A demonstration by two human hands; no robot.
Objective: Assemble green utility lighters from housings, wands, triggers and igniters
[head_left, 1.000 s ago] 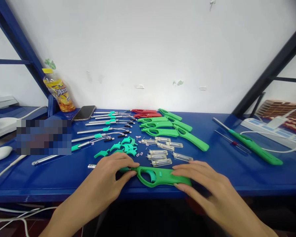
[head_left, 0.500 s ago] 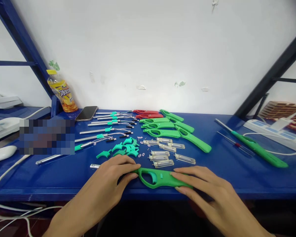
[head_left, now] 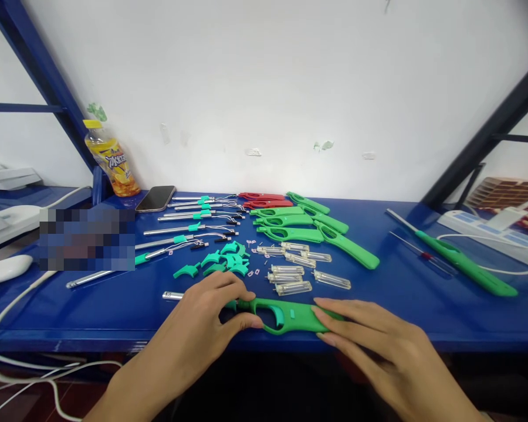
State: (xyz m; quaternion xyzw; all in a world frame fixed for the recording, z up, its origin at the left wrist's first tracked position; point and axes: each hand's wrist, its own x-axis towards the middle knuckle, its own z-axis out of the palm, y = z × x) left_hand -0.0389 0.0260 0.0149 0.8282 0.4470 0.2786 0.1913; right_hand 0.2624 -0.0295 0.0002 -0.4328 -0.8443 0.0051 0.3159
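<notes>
A green lighter (head_left: 300, 317) with a teal trigger lies sideways at the table's front edge, between my hands. My left hand (head_left: 211, 319) pinches its front end, thumb below and fingers above, beside the trigger loop. Past that hand the tip of a metal tube (head_left: 172, 296) shows; the join is hidden behind my fingers. My right hand (head_left: 369, 328) grips the rear of the handle between thumb and fingers. Just beyond lie several clear fuel tanks (head_left: 293, 288) and a heap of teal triggers (head_left: 233, 258).
Metal tubes with wires (head_left: 171, 240) lie at left. Behind are green handle shells (head_left: 349, 245) and red ones (head_left: 264, 204). A long green lighter (head_left: 462, 255), a thin screwdriver (head_left: 423, 255) and a power strip (head_left: 488, 231) are at right. A phone (head_left: 156, 198) and drink bottle (head_left: 114, 164) stand back left.
My left thumb and fingers have shifted right along the lighter, with the thumb now against the trigger loop. My right hand keeps its hold on the handle. The view has tilted slightly.
</notes>
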